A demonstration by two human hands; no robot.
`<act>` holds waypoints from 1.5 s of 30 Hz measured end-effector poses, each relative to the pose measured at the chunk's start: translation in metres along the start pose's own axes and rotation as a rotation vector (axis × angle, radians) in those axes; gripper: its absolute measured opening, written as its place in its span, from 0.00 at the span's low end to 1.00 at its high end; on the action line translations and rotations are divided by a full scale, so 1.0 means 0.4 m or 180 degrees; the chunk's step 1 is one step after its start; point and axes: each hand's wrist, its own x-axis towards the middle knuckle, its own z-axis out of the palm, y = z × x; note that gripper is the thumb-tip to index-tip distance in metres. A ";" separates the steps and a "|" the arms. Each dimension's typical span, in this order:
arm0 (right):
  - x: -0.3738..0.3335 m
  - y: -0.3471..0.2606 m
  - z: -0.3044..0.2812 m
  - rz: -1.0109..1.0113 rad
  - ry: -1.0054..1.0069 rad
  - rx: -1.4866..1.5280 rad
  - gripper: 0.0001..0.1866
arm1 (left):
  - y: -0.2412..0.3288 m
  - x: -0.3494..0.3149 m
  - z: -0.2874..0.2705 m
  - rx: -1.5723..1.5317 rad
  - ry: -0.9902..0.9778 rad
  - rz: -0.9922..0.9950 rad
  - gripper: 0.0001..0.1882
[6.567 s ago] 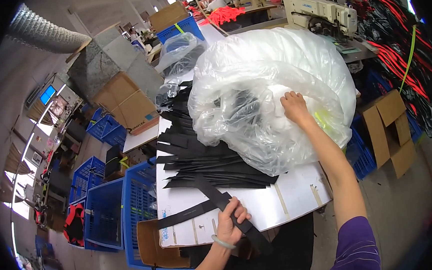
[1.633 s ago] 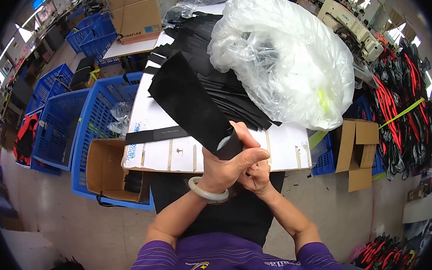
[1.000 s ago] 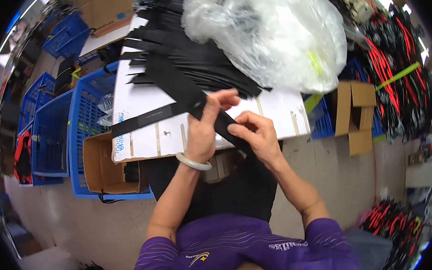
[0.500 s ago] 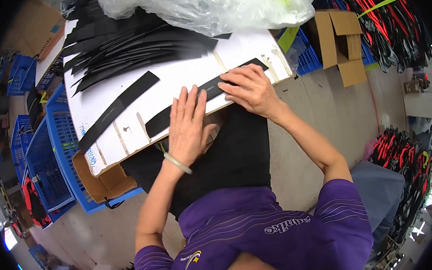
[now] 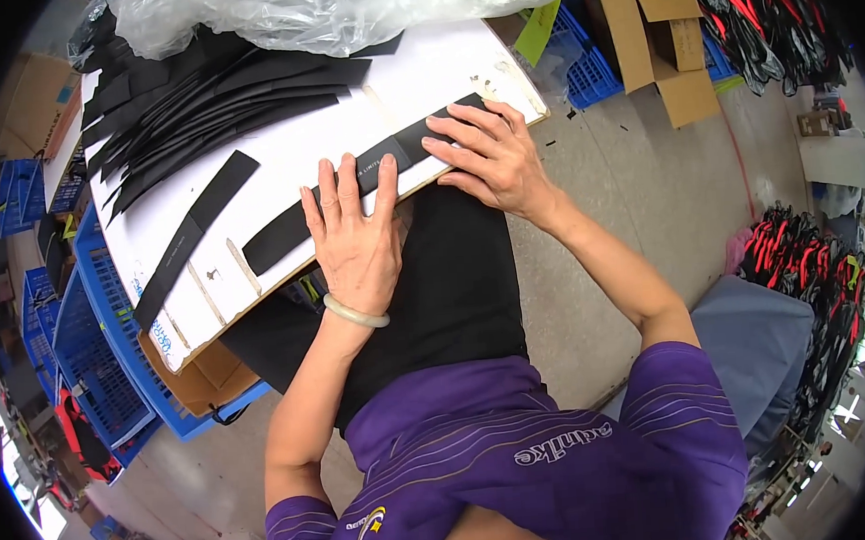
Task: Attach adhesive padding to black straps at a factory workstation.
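Note:
A long black fabric strip (image 5: 280, 236) lies flat along the near edge of a white board (image 5: 308, 143). My left hand (image 5: 355, 235), with a pale bangle at the wrist, rests on the strip's middle with fingers stretched out. Toward its right end, my right hand (image 5: 497, 160) lies on the strip with its fingers spread. Between the hands the strip shows a small pale printed mark. A second black strip (image 5: 196, 236) lies by itself to the left. Behind it is a loose pile of black strips (image 5: 230, 94).
A crumpled clear plastic bag (image 5: 354, 10) covers the board's far side. Blue crates (image 5: 106, 333) and an open carton (image 5: 205, 381) stand at the left, below the board. Another open cardboard box (image 5: 649, 44) is at the far right, near hanging black-and-red goods (image 5: 799, 274).
The view has shifted, so the board sits further left. My left hand's fingers have spread and lie further onto the strip. My right hand stays at the strip's right part.

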 end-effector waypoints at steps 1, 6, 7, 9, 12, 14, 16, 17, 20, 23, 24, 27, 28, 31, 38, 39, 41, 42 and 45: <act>-0.001 0.000 0.001 0.0005 0.0015 0.0020 0.24 | 0.004 0.000 0.004 0.0065 0.0044 -0.0030 0.40; -0.004 0.005 0.014 -0.0032 0.0104 0.0064 0.23 | 0.024 0.001 0.050 0.0102 0.0144 0.0038 0.41; -0.004 0.004 0.017 -0.0039 0.0138 0.0045 0.23 | 0.024 0.000 0.057 0.0040 0.0252 0.0012 0.41; 0.000 0.002 0.024 -0.0075 0.0169 0.0068 0.23 | 0.022 -0.002 0.062 0.0007 0.0360 -0.0057 0.41; 0.001 0.005 0.019 -0.0042 0.0151 -0.0036 0.22 | 0.021 -0.001 0.070 0.0450 0.0293 0.0052 0.38; 0.000 0.010 0.010 -0.0048 0.0141 -0.0039 0.21 | 0.033 0.005 0.076 0.0441 0.0382 0.0013 0.36; 0.002 0.007 0.010 -0.0031 0.0100 -0.0030 0.21 | 0.043 0.007 0.080 0.0399 0.0493 -0.0007 0.32; 0.004 0.004 0.011 -0.0023 0.0089 -0.0010 0.21 | 0.041 0.005 0.083 0.0397 0.0536 -0.0014 0.32; 0.006 0.001 0.010 -0.0025 0.0067 0.0018 0.21 | 0.032 0.003 0.093 0.0332 0.0655 -0.0006 0.31; 0.006 -0.001 0.014 -0.0028 0.0055 0.0034 0.21 | 0.026 -0.002 0.096 0.0255 0.0746 0.0017 0.31; 0.007 -0.001 0.014 -0.0024 0.0051 0.0030 0.21 | 0.026 -0.001 0.096 0.0229 0.0769 0.0030 0.31; 0.006 -0.002 0.014 -0.0034 0.0039 0.0004 0.21 | 0.024 -0.003 0.095 0.0182 0.0782 0.0025 0.31; 0.004 -0.002 0.015 -0.0034 0.0037 0.0002 0.21 | 0.025 -0.003 0.095 0.0180 0.0783 0.0025 0.31; 0.004 -0.002 0.015 -0.0026 0.0043 -0.0004 0.20 | 0.025 -0.003 0.093 0.0159 0.0771 0.0027 0.32; 0.000 0.004 0.008 -0.0062 0.0095 0.0007 0.20 | 0.030 -0.001 0.090 0.0263 0.0596 0.0045 0.34; 0.000 0.003 0.011 -0.0048 0.0099 0.0028 0.20 | 0.028 -0.003 0.088 0.0301 0.0566 0.0035 0.34; 0.004 0.000 0.011 0.0006 0.0101 0.0134 0.21 | 0.024 -0.006 0.086 0.0346 0.0529 0.0027 0.36; 0.003 -0.001 0.012 0.0030 0.0114 0.0212 0.22 | 0.022 -0.007 0.085 0.0361 0.0516 0.0020 0.37; -0.002 0.006 0.007 0.0028 0.0143 0.0203 0.22 | 0.022 -0.006 0.082 0.0304 0.0509 0.0077 0.39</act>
